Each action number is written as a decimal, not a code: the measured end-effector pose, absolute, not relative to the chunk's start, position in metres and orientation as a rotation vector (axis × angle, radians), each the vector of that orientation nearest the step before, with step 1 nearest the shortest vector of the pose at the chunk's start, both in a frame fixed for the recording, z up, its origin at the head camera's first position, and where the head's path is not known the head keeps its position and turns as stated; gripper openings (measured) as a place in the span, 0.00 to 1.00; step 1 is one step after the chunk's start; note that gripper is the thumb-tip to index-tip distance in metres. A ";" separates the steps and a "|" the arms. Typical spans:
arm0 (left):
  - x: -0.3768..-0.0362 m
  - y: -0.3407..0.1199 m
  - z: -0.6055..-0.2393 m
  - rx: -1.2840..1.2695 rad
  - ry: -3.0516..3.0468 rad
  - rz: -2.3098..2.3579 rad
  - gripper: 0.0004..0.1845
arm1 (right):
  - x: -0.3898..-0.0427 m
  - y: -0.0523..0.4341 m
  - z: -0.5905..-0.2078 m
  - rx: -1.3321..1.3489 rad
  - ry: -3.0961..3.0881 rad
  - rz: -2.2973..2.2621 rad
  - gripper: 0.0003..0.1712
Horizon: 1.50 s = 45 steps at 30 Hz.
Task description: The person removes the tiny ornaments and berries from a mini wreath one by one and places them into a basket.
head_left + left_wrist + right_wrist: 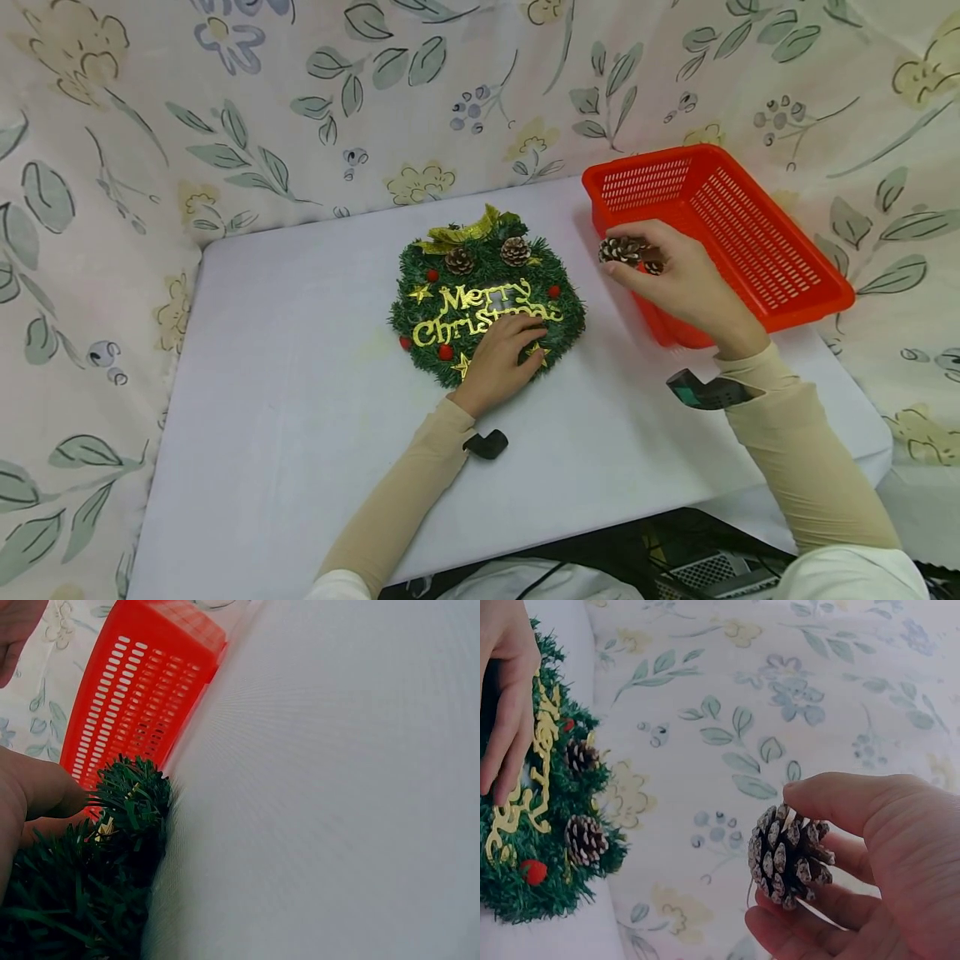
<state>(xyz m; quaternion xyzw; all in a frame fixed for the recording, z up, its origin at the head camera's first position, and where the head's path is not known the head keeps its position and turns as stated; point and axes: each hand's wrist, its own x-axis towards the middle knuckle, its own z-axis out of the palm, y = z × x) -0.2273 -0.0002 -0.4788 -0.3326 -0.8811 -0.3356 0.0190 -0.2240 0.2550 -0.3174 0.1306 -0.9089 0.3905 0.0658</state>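
Note:
A green Christmas wreath (420,321) lies flat on the table, with gold "Merry Christmas" lettering (450,329), gold stars, red balls, a gold bow (468,233) at its far edge and two pine cones (515,251). My left hand (501,360) rests on the near right part of the wreath, its fingers loosely bent over the greenery and lettering. Held between thumb and fingers of my right hand (686,279) is a brown, white-tipped pine cone (784,859), raised right of the wreath at the basket's near-left side. A smaller cone-like part (653,267) shows beside it; whether it is separate I cannot tell.
A red plastic basket (813,287) with slotted walls stands at the table's right. White cloth covers the table (285,400). Flowered fabric (262,108) hangs behind and at both sides. Below the front edge are dark cables and a metal-grey object (712,575).

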 end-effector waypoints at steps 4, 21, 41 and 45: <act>-0.227 0.000 -0.478 -1.037 -2.726 -1.052 0.19 | -0.224 0.260 -0.316 0.372 -2.737 1.176 0.22; -0.227 0.000 -0.478 -1.043 -2.708 -1.067 0.17 | -0.225 0.282 -0.305 0.203 -2.803 1.161 0.26; -0.225 0.000 -0.477 -1.029 -2.722 -1.087 0.16 | -0.243 0.309 -0.302 0.023 -2.826 1.215 0.28; -0.225 -0.001 -0.477 -1.031 -2.712 -1.093 0.16 | -0.250 0.315 -0.302 -0.001 -2.829 1.246 0.28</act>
